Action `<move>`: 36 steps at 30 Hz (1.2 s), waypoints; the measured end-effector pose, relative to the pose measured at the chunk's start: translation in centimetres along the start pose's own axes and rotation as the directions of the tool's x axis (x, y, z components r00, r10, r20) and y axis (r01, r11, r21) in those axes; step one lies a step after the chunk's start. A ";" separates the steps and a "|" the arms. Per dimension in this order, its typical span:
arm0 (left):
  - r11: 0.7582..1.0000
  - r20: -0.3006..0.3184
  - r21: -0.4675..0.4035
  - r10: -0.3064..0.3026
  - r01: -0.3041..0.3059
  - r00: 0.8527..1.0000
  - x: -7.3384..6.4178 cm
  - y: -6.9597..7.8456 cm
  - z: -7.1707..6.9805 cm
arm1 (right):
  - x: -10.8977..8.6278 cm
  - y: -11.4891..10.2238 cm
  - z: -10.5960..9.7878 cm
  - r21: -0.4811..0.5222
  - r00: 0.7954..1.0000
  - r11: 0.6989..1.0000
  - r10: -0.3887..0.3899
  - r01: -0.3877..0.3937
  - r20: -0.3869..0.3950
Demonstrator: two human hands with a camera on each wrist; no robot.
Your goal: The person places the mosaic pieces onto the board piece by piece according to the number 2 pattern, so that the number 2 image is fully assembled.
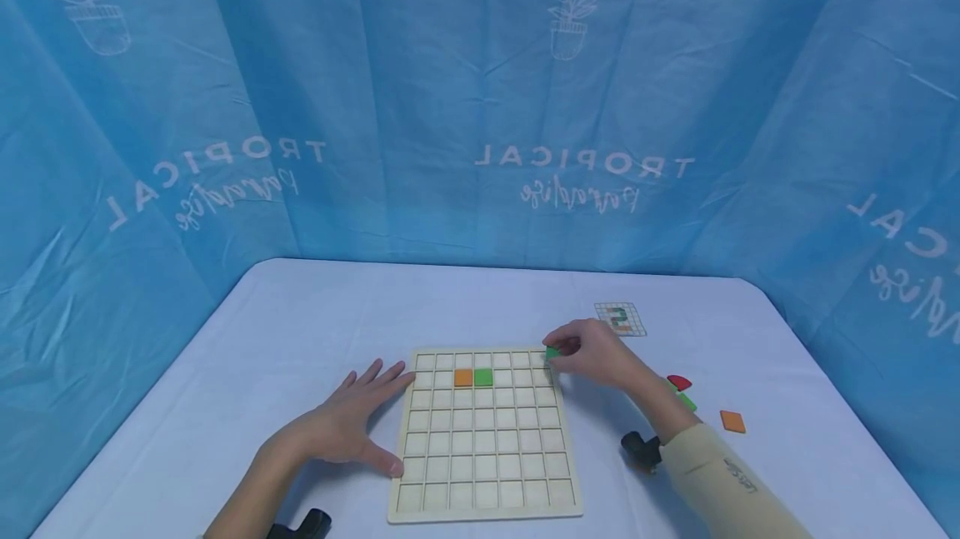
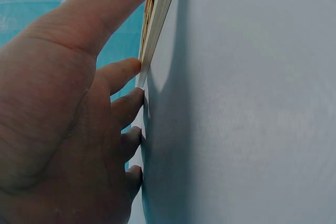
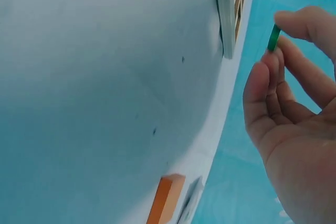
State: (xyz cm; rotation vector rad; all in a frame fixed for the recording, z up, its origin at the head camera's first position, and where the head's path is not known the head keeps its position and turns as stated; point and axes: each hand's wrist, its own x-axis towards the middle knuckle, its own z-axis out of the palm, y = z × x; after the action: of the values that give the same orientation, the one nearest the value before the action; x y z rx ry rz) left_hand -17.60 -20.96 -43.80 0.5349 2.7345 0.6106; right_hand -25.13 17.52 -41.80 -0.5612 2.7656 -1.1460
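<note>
A pale wooden grid board (image 1: 486, 469) lies on the white table. In its second row from the top sit an orange square tile (image 1: 463, 377) and a green square tile (image 1: 483, 377), side by side. My left hand (image 1: 341, 422) has its fingers spread, with the thumb and index finger touching the board's left edge. Over the board's top right corner, my right hand (image 1: 596, 351) pinches another green tile (image 3: 273, 38) between thumb and fingertips. The right wrist view shows this tile edge-on, above the table surface.
A printed pattern card (image 1: 621, 319) lies behind the right hand. Right of the forearm are a red rounded piece (image 1: 679, 382), a green piece (image 1: 686, 401) and an orange tile (image 1: 732, 421). An orange block (image 3: 167, 198) shows in the right wrist view. A blue curtain (image 1: 480, 89) hangs behind.
</note>
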 end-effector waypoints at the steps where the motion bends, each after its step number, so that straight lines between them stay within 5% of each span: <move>1: 1.000 0.001 -0.004 0.002 -0.002 1.000 0.0 0.0 0.0 | 0.1 -0.1 0.1 0.010 1.000 1.000 0.000 0.000 0.009; 36: 1.000 -0.004 0.003 0.005 -0.005 1.000 0.0 -0.1 0.0 | 2.2 -3.4 4.5 0.007 0.976 0.996 -0.087 0.087 0.202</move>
State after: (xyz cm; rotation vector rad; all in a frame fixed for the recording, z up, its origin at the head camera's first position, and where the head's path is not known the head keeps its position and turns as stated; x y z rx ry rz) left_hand -17.65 -21.02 -43.83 0.5418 2.7389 0.6095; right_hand -25.16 11.52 -42.51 -0.7612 2.5926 -1.0389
